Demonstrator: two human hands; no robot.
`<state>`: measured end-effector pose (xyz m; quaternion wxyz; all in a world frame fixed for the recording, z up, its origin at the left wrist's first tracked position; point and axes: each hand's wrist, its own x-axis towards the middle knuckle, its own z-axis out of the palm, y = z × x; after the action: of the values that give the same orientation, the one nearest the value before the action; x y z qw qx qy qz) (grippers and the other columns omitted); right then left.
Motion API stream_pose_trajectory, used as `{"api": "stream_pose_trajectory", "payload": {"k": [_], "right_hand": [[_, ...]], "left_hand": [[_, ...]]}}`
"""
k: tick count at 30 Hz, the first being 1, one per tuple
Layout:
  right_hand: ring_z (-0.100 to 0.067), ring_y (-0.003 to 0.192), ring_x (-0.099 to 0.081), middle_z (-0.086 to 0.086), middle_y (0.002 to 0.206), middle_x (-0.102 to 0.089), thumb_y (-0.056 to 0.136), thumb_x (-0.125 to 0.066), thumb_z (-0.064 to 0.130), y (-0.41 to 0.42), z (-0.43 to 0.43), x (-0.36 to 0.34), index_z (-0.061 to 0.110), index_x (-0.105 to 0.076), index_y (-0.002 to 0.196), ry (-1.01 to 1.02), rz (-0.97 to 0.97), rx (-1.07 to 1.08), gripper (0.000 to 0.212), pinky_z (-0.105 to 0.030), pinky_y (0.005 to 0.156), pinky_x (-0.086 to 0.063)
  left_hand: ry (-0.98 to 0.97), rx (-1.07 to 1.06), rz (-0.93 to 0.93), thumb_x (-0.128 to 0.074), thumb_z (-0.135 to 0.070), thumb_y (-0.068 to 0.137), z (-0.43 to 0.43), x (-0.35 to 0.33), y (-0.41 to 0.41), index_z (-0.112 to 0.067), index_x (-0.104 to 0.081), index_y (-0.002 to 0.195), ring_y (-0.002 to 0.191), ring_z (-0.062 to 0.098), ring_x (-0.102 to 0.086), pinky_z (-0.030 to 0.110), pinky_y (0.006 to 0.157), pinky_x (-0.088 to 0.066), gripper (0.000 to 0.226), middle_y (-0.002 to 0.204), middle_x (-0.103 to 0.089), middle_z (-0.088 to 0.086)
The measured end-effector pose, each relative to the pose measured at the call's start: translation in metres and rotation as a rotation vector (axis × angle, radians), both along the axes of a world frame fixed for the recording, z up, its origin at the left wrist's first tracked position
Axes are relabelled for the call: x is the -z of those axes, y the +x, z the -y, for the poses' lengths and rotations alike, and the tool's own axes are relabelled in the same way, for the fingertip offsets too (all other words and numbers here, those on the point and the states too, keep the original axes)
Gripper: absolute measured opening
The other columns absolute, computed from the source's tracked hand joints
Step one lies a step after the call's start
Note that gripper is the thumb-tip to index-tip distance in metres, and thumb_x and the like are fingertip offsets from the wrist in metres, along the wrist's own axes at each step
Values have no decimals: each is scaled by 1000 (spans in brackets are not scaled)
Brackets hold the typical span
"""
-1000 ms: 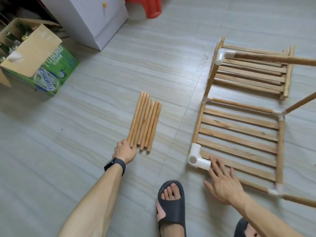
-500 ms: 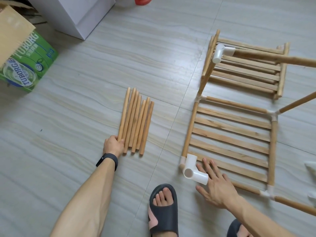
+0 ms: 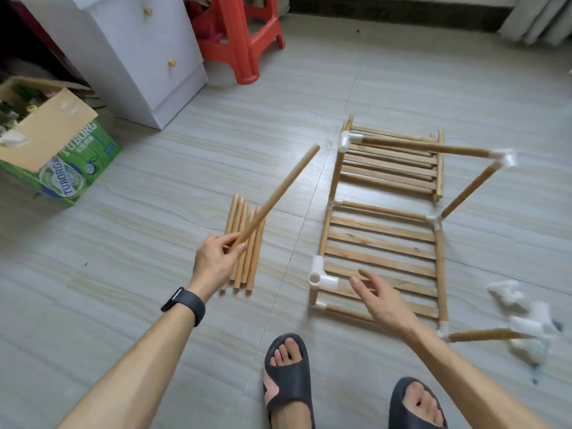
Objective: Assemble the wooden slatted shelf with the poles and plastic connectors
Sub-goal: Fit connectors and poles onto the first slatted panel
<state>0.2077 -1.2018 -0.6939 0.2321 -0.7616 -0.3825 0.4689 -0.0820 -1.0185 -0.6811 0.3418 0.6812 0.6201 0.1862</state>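
Head view: left grip [image 3: 213, 264] pinches pole [image 3: 278, 193] at lower end; right grip [image 3: 383, 301] spread, just beside connector [image 3: 320, 277].

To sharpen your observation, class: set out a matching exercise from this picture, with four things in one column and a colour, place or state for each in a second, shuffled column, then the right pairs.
Things
1. single pole
2. pole bundle
3. stool
4. box

Descriptions
A. green sides, flap open
B. lying flat on the floor
C. red, by the cabinet
D. gripped by the left hand, tilted up

Pairs: 1-D, 2-B, 3-C, 4-A
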Motion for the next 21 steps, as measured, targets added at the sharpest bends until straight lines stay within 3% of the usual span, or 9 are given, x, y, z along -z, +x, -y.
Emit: {"api": "stream_pose_trajectory", "payload": {"k": [2, 5, 7, 10, 12, 14, 16, 18, 21], "right_hand": [[-17, 92, -71, -3, 119, -69, 84, -51, 64, 1, 8, -41, 21, -46, 144, 123, -237, 217, 75, -34, 78, -57], [-18, 61, -65, -9, 96, -73, 87, -60, 52, 5, 26, -95, 20, -55, 130, 330, -542, 452, 53, -25, 52, -53], [-15, 50, -56, -8, 80, -69, 88, -62, 47, 7, 40, -122, 17, -59, 116, 440, -694, 596, 41, -22, 45, -49], [-13, 49, -54, -7, 76, -69, 94, -64, 40, 11, 63, -144, 16, -61, 102, 483, -792, 800, 26, -22, 46, -50], [-14, 52, -58, -10, 79, -72, 98, -61, 35, 14, 79, -144, 11, -63, 103, 481, -734, 848, 24, -24, 48, -53], [-15, 57, -61, -11, 86, -74, 99, -58, 33, 17, 97, -138, 8, -64, 104, 460, -678, 861, 26, -25, 52, -55], [-17, 60, -61, -13, 91, -75, 100, -57, 32, 18, 112, -131, 8, -66, 101, 442, -640, 874, 26, -27, 56, -55], [-17, 59, -61, -15, 92, -74, 100, -57, 31, 19, 123, -122, 10, -66, 97, 425, -625, 885, 24, -29, 57, -54], [-18, 57, -60, -16, 90, -74, 100, -57, 33, 17, 131, -111, 11, -67, 89, 408, -628, 871, 27, -30, 56, -52]], "left_hand": [[84, 155, 53, -72, -33, 91, 16, -35, 25, -23, -72, 119, 89, 10, -62, 28, 81, -51, 30, 100, -61, -4], [278, 397, 80, -70, -31, 93, 47, -81, 62, -27, -70, 121, 86, 4, -56, 22, 75, -48, 29, 98, -54, -13], [390, 533, 85, -68, -30, 94, 67, -102, 82, -27, -70, 122, 85, 5, -53, 20, 73, -48, 28, 101, -55, -13], [446, 622, 76, -66, -32, 95, 88, -111, 102, -31, -64, 129, 95, 6, -56, 26, 79, -53, 33, 112, -59, -12], [312, 564, 84, -66, -35, 95, 99, -105, 110, -34, -49, 142, 113, 8, -53, 32, 96, -52, 51, 127, -55, -10], [19, 399, 114, -63, -37, 96, 105, -94, 115, -28, -33, 152, 130, 16, -46, 39, 108, -44, 65, 143, -46, -1], [-205, 253, 115, -52, -42, 101, 107, -78, 117, -18, -28, 155, 137, 24, -42, 43, 113, -39, 63, 151, -40, 8], [-321, 197, 108, -35, -47, 106, 111, -65, 118, -13, -35, 149, 134, 27, -46, 42, 111, -38, 55, 147, -46, 11], [-318, 191, 149, -21, -50, 107, 118, -59, 120, -11, -46, 131, 115, 24, -56, 43, 101, -43, 52, 127, -57, 9]]}}
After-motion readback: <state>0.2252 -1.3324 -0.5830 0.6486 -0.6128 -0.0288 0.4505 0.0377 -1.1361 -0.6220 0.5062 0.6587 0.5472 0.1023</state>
